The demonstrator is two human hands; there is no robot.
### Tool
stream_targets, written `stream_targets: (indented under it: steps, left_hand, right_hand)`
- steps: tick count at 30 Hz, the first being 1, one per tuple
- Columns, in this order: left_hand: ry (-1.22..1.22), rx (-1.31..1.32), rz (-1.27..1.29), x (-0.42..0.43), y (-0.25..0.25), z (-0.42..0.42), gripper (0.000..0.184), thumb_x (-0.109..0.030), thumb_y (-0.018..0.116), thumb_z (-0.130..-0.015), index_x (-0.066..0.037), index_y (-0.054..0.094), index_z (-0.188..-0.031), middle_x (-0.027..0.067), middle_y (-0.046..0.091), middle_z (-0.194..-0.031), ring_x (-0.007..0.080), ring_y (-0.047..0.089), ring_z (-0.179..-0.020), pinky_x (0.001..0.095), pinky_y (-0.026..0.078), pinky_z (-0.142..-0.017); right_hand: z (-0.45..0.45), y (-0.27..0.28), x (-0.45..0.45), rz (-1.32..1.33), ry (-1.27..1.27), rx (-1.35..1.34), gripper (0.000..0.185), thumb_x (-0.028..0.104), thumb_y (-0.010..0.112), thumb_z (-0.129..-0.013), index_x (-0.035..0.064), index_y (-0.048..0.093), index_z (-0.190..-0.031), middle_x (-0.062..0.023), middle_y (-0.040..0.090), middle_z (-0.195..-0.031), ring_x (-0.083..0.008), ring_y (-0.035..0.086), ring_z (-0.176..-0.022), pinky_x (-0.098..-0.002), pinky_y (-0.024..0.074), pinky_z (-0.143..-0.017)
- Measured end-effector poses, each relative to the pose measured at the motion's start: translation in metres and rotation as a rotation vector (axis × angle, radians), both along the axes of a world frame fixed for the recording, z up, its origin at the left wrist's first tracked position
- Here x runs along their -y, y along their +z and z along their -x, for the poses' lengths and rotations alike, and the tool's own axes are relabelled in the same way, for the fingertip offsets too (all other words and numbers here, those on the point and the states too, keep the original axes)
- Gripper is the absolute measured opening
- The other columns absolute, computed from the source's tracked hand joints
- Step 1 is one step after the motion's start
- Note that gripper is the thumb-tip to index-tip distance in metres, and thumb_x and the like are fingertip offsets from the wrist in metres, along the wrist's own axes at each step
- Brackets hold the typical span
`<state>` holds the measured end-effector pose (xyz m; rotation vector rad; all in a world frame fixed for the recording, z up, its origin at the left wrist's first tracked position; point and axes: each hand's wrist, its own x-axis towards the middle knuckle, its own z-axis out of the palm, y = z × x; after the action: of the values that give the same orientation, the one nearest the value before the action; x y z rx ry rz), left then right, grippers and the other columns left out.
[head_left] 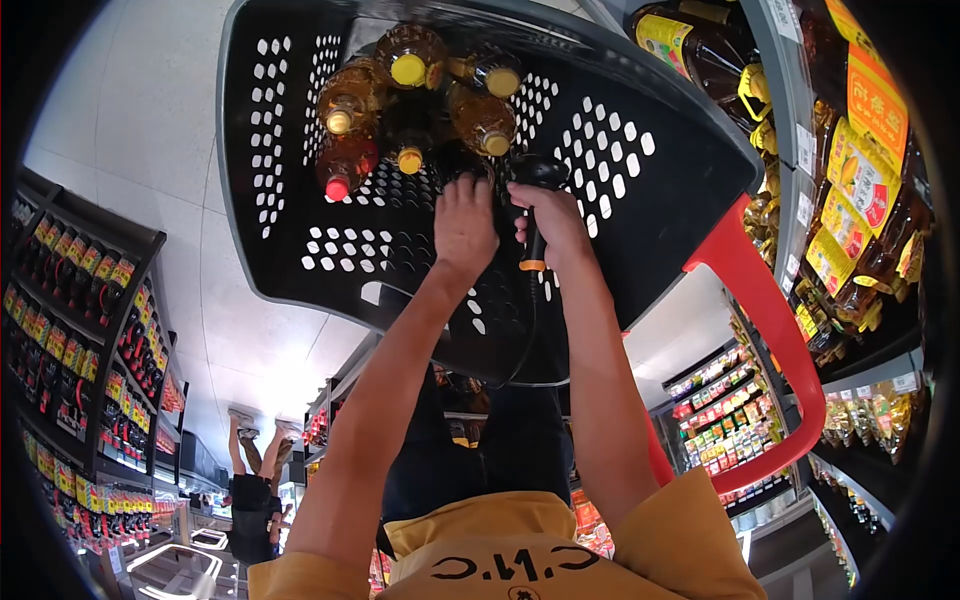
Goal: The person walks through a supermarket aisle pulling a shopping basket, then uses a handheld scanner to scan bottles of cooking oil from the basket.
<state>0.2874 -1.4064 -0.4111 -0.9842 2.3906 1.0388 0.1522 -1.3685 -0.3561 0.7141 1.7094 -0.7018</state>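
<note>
My left hand [466,225] reaches down into a black shopping basket [690,190], its fingers closed around the top of a dark bottle [458,158] that they partly hide. My right hand [556,222] grips the handle of a black handheld scanner [541,170] with an orange-trimmed end and a cord hanging from it. The scanner's head is close beside the dark bottle. Several bottles stand in the basket beyond my hands, among them a large one with a yellow cap [409,69] and a reddish one with a red cap [338,188].
The basket has a red handle [810,400] on the right. Shelves with big yellow-labelled oil bottles [850,190] run close along the right. On the left stands a rack of dark bottles [75,270]. Another person [255,500] stands at lower left on the pale floor [130,130].
</note>
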Motion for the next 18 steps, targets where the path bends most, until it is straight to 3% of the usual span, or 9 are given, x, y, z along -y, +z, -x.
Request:
stream_targets:
  steps: [1, 4, 5, 8, 9, 14, 18]
  left_hand:
    - [-0.059, -0.042, 0.049, -0.003, 0.004, 0.006, 0.042, -0.01, 0.069, -0.072, -0.003, 0.057, -0.112, 0.0155, 0.056, -0.117, 0.0332, 0.054, -0.108, 0.0417, 0.049, -0.089]
    - [0.058, -0.076, -0.156, -0.015, 0.017, 0.02, 0.04, -0.008, 0.071, -0.069, -0.003, 0.059, -0.107, 0.0146, 0.059, -0.11, 0.0327, 0.057, -0.105, 0.0431, 0.05, -0.087]
    - [0.201, -0.148, -0.196, -0.029, 0.009, 0.018, 0.03, -0.003, 0.068, -0.075, 0.0, 0.06, -0.103, 0.0119, 0.061, -0.096, 0.0284, 0.063, -0.092, 0.0403, 0.053, -0.076]
    - [1.401, 0.229, -1.079, -0.043, -0.009, 0.036, 0.025, 0.001, 0.06, -0.083, 0.003, 0.057, -0.108, 0.0094, 0.06, -0.089, 0.024, 0.064, -0.078, 0.0355, 0.053, -0.065]
    - [1.595, 0.242, -1.187, -0.05, -0.022, 0.034, 0.024, 0.0, 0.053, -0.089, 0.005, 0.055, -0.113, 0.0091, 0.06, -0.089, 0.0191, 0.062, -0.072, 0.0317, 0.051, -0.059]
    - [2.126, -0.025, -1.283, -0.068, -0.069, 0.034, 0.022, 0.005, 0.053, -0.091, 0.002, 0.053, -0.113, 0.0107, 0.057, -0.102, 0.019, 0.058, -0.083, 0.0301, 0.053, -0.073]
    - [2.314, -0.33, -1.467, -0.124, -0.151, 0.008, 0.027, 0.004, 0.057, -0.093, -0.002, 0.053, -0.119, 0.0086, 0.057, -0.11, 0.0183, 0.06, -0.097, 0.0264, 0.055, -0.082]
  right_hand:
    - [0.001, 0.001, 0.0, 0.007, -0.005, -0.004, 0.028, 0.022, 0.074, -0.084, -0.0026, 0.066, -0.096, -0.0068, 0.063, -0.087, -0.0116, 0.053, -0.056, -0.0261, 0.0454, -0.048]
    - [0.009, 0.017, 0.006, 0.025, -0.024, 0.007, 0.026, 0.022, 0.075, -0.084, -0.0012, 0.067, -0.092, -0.0048, 0.062, -0.083, -0.0109, 0.054, -0.056, -0.0262, 0.0452, -0.047]
    - [0.01, 0.021, 0.006, 0.045, -0.036, -0.005, 0.023, 0.021, 0.075, -0.084, 0.0013, 0.066, -0.092, -0.0034, 0.061, -0.079, -0.0103, 0.053, -0.054, -0.0261, 0.0446, -0.047]
    - [0.014, 0.045, 0.023, 0.059, -0.075, -0.07, 0.021, 0.02, 0.075, -0.083, 0.0042, 0.064, -0.091, -0.0028, 0.061, -0.075, -0.01, 0.053, -0.053, -0.0257, 0.0442, -0.046]
    - [0.014, 0.044, 0.021, 0.019, -0.096, -0.059, 0.02, 0.019, 0.075, -0.084, 0.006, 0.062, -0.091, -0.003, 0.06, -0.074, -0.0097, 0.053, -0.052, -0.0256, 0.044, -0.046]
    - [0.01, 0.052, 0.02, 0.087, -0.117, -0.081, 0.018, 0.018, 0.075, -0.084, 0.0062, 0.062, -0.09, -0.0022, 0.06, -0.074, -0.0101, 0.053, -0.051, -0.0258, 0.0438, -0.046]
    - [0.005, 0.046, 0.016, 0.095, -0.162, -0.061, 0.019, 0.02, 0.075, -0.083, 0.0059, 0.063, -0.088, -0.0017, 0.06, -0.073, -0.0107, 0.053, -0.052, -0.0255, 0.0429, -0.047]
